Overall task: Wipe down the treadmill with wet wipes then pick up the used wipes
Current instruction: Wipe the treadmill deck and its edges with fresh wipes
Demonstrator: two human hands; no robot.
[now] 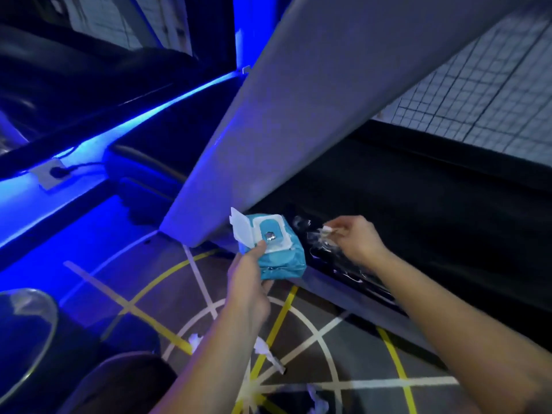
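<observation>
A left hand [248, 282] grips a blue wipes pack [280, 255], lid flipped open, beside the treadmill [268, 130] upright. Just right of the pack, the right hand [358, 240] pinches a blurred white wipe [324, 230] over the treadmill's dark edge. Crumpled used wipes [263, 348] lie on the taped floor [313, 324] below both arms.

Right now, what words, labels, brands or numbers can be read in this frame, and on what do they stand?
No text is readable.
Teal soft wet-wipe pack, gripped by the left hand: print and silver sticker too blurred.
White scrap pinched by the right hand: nothing legible.
Yellow and white floor lines: lines only, no characters.
</observation>
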